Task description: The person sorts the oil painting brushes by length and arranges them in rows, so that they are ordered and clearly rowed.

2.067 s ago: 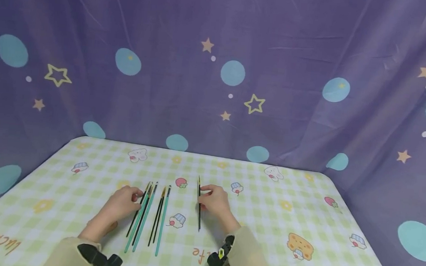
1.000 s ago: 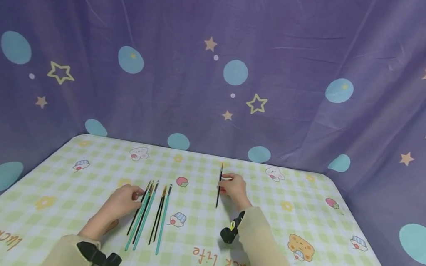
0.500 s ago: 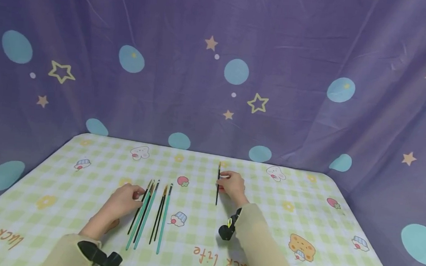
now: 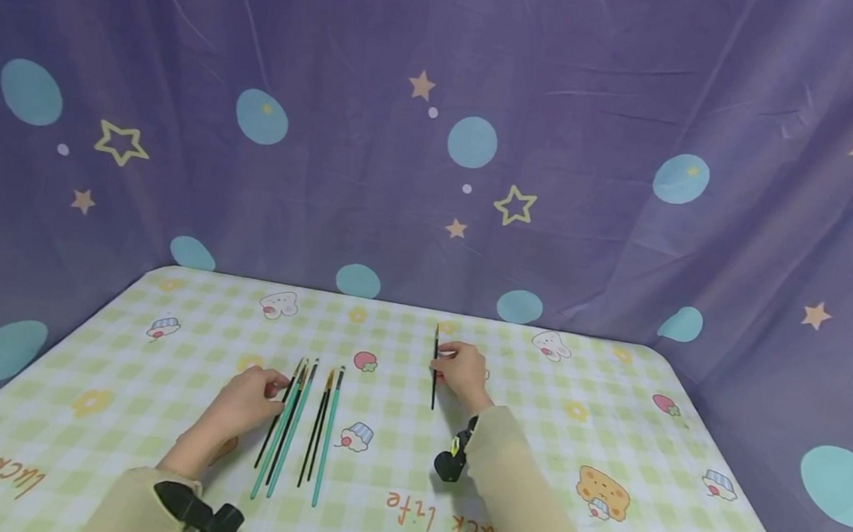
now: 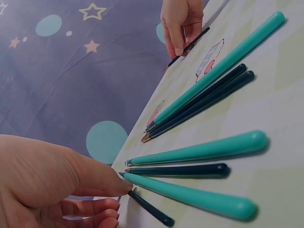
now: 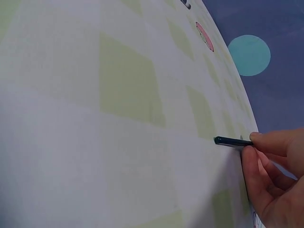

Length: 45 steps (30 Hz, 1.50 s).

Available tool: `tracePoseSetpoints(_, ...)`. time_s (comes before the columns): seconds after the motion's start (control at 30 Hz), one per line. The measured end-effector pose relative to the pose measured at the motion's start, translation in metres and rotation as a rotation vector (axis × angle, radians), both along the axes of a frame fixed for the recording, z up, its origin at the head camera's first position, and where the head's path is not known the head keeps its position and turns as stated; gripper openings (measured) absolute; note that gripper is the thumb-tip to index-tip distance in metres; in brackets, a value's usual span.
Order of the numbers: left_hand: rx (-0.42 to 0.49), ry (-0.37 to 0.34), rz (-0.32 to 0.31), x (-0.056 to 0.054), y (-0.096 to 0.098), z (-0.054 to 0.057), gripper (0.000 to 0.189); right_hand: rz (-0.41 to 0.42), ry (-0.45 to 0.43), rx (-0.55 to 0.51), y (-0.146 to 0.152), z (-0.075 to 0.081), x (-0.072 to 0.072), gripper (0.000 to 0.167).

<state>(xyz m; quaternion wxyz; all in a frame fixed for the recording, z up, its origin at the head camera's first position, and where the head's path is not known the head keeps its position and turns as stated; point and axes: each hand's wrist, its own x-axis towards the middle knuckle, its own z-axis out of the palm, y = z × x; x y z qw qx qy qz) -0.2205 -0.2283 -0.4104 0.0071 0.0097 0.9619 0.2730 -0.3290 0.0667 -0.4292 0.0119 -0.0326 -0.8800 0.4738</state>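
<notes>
Between thumb and fingers, my right hand (image 4: 461, 374) pinches a thin black paintbrush (image 4: 433, 392), bristles pointing away, low over the cloth. The right wrist view shows the dark handle end (image 6: 232, 141) sticking out from the fingertips. Left of centre lie several paintbrushes, black and teal, roughly side by side with bristles at the far end. My left hand (image 4: 245, 400) is at the leftmost black paintbrush (image 4: 268, 436), pinching it near its upper part; its handle (image 5: 154, 210) shows below the thumb in the left wrist view. A teal paintbrush (image 4: 326, 450) lies at the group's right side, beside two black ones.
A green-and-white checked tablecloth (image 4: 533, 441) with printed cartoon figures covers the table. Purple curtains (image 4: 586, 145) with stars and teal dots hang behind and at both sides. Each wrist wears a black camera mount (image 4: 198, 514).
My right hand has carried its black paintbrush rightward and farther back, then slightly back left over the last second. My left hand and the other paintbrushes stay in place.
</notes>
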Motion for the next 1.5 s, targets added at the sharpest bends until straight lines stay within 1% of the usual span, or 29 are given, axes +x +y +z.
tracePoseSetpoints(0.17,0.000,0.001,-0.002,0.000,0.000,0.000,0.033,-0.012,0.000,-0.019,-0.001,-0.001,-0.001,0.027)
tracePoseSetpoints(0.4,0.025,-0.023,0.016,0.000,0.001,-0.001,0.035,-0.027,-0.025,-0.030,-0.001,-0.002,-0.003,0.023)
tracePoseSetpoints(0.67,0.033,-0.027,0.015,-0.001,0.002,-0.002,0.035,-0.045,0.010,-0.022,0.000,0.000,0.004,0.023)
tracePoseSetpoints(0.8,0.022,-0.016,0.012,-0.001,0.002,-0.003,0.034,-0.032,0.036,-0.031,-0.002,0.003,0.008,0.023)
tracePoseSetpoints(0.93,0.009,-0.002,0.006,-0.002,0.000,-0.005,0.034,0.001,0.040,-0.024,-0.009,0.009,0.014,0.023)
tracePoseSetpoints(1.03,0.010,0.004,0.000,-0.002,-0.001,-0.005,0.033,0.053,0.043,-0.030,-0.017,0.013,0.019,0.024)
tracePoseSetpoints(1.17,0.004,0.012,-0.003,-0.002,-0.001,-0.005,0.033,0.137,0.050,-0.070,-0.030,0.015,0.027,0.024)
tracePoseSetpoints(1.3,0.011,0.002,0.004,-0.002,-0.001,-0.004,0.033,0.200,0.026,-0.122,-0.042,0.014,0.036,0.024)
tracePoseSetpoints(1.5,0.016,0.000,0.010,-0.001,-0.001,-0.004,0.033,0.259,-0.040,-0.145,-0.060,0.009,0.047,0.024)
